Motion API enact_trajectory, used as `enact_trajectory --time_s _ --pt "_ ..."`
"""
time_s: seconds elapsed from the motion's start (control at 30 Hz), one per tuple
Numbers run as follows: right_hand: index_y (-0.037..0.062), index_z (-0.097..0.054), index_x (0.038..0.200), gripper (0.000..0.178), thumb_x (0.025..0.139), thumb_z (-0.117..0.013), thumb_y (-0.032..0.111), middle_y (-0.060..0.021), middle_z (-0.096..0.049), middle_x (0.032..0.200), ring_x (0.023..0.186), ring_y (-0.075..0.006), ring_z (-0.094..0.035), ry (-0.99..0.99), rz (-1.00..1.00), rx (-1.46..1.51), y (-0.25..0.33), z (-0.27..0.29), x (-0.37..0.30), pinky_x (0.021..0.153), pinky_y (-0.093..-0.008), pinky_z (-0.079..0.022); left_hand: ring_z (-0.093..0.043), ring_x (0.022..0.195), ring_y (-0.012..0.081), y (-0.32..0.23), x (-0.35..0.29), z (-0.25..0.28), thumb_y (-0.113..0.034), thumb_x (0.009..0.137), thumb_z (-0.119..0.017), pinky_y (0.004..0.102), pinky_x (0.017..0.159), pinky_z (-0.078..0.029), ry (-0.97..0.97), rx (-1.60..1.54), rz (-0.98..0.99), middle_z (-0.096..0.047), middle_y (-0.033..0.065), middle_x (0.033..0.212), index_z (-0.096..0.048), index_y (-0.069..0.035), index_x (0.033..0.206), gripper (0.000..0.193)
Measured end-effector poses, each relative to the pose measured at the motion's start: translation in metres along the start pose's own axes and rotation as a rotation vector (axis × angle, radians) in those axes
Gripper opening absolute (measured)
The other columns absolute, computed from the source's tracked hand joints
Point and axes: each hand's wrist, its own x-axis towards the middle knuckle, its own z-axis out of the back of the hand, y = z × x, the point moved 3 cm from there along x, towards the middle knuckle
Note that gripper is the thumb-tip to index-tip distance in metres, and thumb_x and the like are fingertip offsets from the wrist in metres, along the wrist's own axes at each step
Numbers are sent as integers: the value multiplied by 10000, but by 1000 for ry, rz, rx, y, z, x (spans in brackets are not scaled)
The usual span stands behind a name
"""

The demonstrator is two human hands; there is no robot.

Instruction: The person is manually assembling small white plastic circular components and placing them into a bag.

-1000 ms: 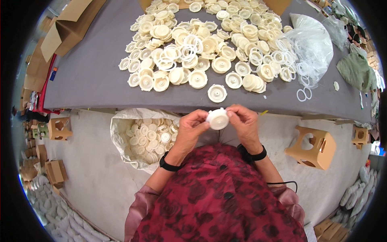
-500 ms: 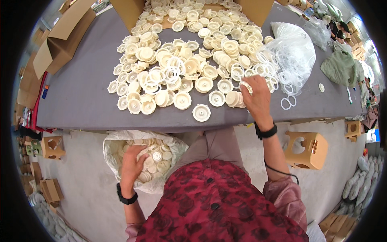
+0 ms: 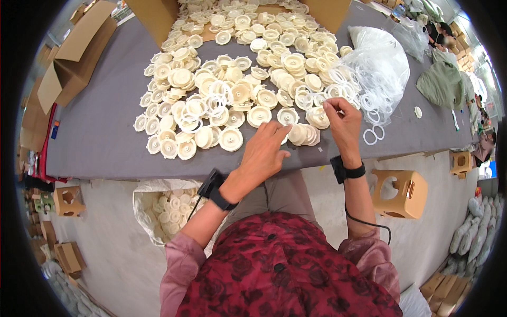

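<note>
Cream plastic caps (image 3: 230, 139) cover much of the grey table (image 3: 95, 142), some stacked, some showing a central stud. My left hand (image 3: 262, 153) reaches over the caps at the front edge, fingers stretched and thumb apart, fingertips beside a cap (image 3: 288, 117). It hides what lies below it. To its right, my right hand (image 3: 344, 124) is closed in a pinch beside a cap (image 3: 318, 117); whatever is between the fingertips cannot be made out. White rings (image 3: 191, 123) lie on the caps, and more rings (image 3: 373, 113) spill from a clear plastic bag (image 3: 388, 63).
Below the table's edge at left, an open white sack (image 3: 145, 211) holds more caps. A tipped carton (image 3: 169, 21) stands behind the pile, another carton (image 3: 84, 53) at far left. A tan stool (image 3: 404, 193) is at right. A person (image 3: 438, 37) is at far right.
My left hand has come up from the sack to the caps at the table's front edge. My right hand has shifted slightly right, its fingers now pinched. The single front cap is no longer visible.
</note>
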Motion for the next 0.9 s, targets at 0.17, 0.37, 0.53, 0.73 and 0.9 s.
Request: enact_trajectory --time_s 0.17,0.37,0.53,0.73,0.9 --pt "-23 -692 897 93 889 -698 70 51 -631 780 678 -2 -490 66 -160 326 -15 16 -34 594 -183 -398 -516 1106 324 15 42 -38 -54 646 -781 398 934 -451 138 294 -98 -579 142 1127 -588 -18 1189 578" --pt "13 -708 948 88 897 -705 84 17 -654 792 637 -26 -513 160 -336 659 -15 19 -61 565 -180 -405 -584 950 319 3 49 -32 -75 611 -786 392 826 -487 46 191 -40 -607 153 990 -569 -8 1009 458" --pt "1 -704 958 96 903 -696 79 9 -653 796 633 -32 -509 185 -334 756 -5 17 -71 560 -184 -406 -638 703 180 4 35 -6 -106 674 -828 306 626 -497 -4 -192 252 -657 88 798 -555 -26 954 399" --pt "-5 -703 966 102 904 -693 75 2 -649 790 638 -42 -519 277 -326 805 15 5 -87 563 -190 -420 -640 749 68 13 -9 -5 -73 848 -744 193 609 -487 14 -953 551 -704 42 877 -601 7 1086 289" --pt "-2 -703 968 103 901 -696 75 9 -643 790 644 -32 -521 382 -283 760 29 -11 -100 563 -190 -424 -661 903 123 2 -37 -13 -109 940 -657 276 847 -545 -14 -1348 601 -683 69 1037 -599 15 1131 235"
